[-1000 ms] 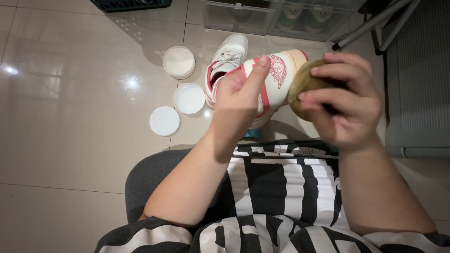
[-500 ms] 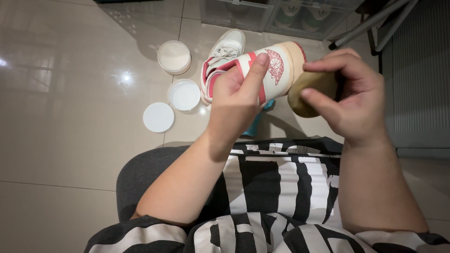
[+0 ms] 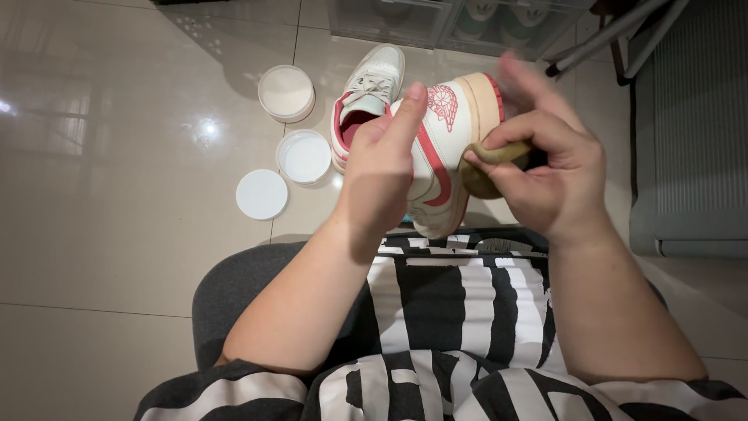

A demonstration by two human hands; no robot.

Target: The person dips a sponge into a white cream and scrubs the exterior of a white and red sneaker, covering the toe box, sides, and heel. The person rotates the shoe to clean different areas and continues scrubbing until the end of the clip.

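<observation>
1. Basically, left hand [image 3: 382, 168] grips a white-and-pink high-top sneaker [image 3: 440, 148] mid-air over the lap, fingers wrapped around the collar, thumb pressed flat along the side panel.
2. Right hand [image 3: 549, 168] pinches a tan sponge [image 3: 479, 168] between thumb and curled fingers, sponge touching the sneaker's heel side near the sole edge; top fingers are blurred and lifted.
3. Second sneaker [image 3: 374, 74], pale with laces, lies on the tiled floor [image 3: 117, 218] just behind the held one.
4. Two open round tubs sit on the floor left of the shoes: cream tub [image 3: 287, 92] farther away, white tub [image 3: 304, 156] nearer, loose white lid [image 3: 262, 194] just beside it.
5. Clear shoe boxes [image 3: 436, 23] line the top edge; grey panel [image 3: 693, 132] at right.
6. Risk, judged: the sneaker is held by one hand only, so a hard push from the sponge could twist it out of the grip and drop it onto the tubs below.
7. Risk, judged: the sponge is held only at its edge, so it may slip from the pinch; a wet sponge could also smear the pink trim.
</observation>
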